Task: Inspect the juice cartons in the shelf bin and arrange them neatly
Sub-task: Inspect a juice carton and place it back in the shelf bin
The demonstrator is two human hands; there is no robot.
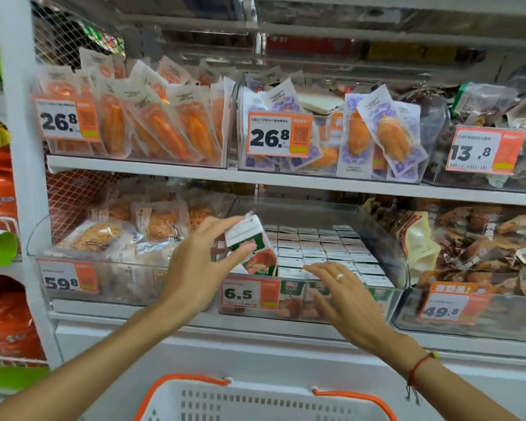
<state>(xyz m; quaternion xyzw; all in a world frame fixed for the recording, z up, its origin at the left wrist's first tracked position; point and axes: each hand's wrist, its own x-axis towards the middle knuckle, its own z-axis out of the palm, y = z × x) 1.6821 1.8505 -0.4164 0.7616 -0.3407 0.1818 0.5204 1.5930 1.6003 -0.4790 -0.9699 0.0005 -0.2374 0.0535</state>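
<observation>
Single head-worn wide-angle view, facing forward and slightly down at close range onto the white metal shelving unit (195,168). Lower frame edge takes in the white perforated plastic basket with orange handles (255,402). Straight lines bow near edges.

Bright, even light; soft blur, edges bowed.
</observation>
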